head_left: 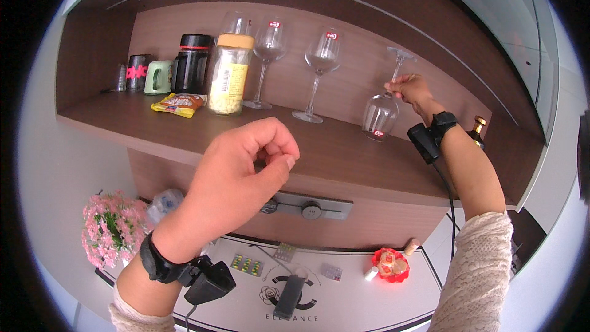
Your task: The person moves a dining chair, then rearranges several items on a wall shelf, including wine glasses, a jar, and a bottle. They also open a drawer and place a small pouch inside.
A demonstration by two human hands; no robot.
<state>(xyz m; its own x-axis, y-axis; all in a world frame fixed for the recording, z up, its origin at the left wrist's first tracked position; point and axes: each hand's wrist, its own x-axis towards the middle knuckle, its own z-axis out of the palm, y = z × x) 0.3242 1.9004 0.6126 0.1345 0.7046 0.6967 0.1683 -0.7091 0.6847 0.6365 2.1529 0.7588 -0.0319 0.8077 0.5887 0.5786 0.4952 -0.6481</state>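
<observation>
My right hand pinches the stem of an upside-down wine glass, its bowl low over the wooden shelf and its foot at the top. Whether the rim touches the shelf I cannot tell. In front of the shelf, my left hand is curled with thumb and fingertips together and nothing visible between them. Two upright wine glasses, one near the middle and one further left, stand on the shelf. Another glass shows partly behind a jar with a tan lid.
Left on the shelf are a snack packet, a black bottle, a green mug and a dark cup. A gold-capped bottle stands right. Below are pink flowers, a socket rail, blister packs and a red dish.
</observation>
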